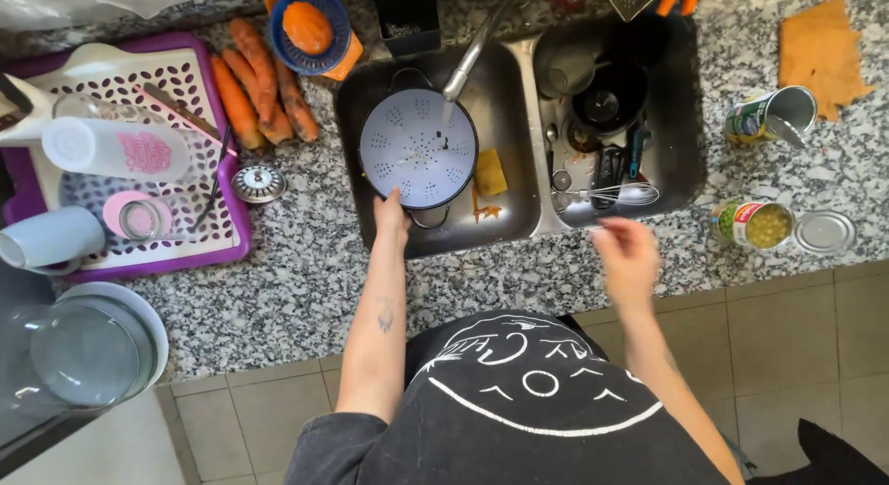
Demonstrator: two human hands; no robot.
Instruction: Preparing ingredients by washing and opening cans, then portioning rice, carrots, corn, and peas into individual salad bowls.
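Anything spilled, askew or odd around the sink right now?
Yes: orange peel scraps lie loose on the left basin floor beside the yellow sponge, and an emptied tin can lies tipped on its side on the granite counter.

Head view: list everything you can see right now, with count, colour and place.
colander: 1, white with dark rim, left sink basin under the tap
sponge: 1, yellow, left basin right of the colander
dirty dishes: a pile, dark, right basin
whisk: 1, metal, right basin front
carrots: about 5, orange, counter left of the sink
juicer: 1, blue and orange, behind the carrots
drying rack: 1, purple and white, far left
open tin cans: 2, counter right of the sink
can lid: 1, silver, beside the near can
left hand: on the colander's near rim
right hand: blurred, above the counter edge, holding nothing
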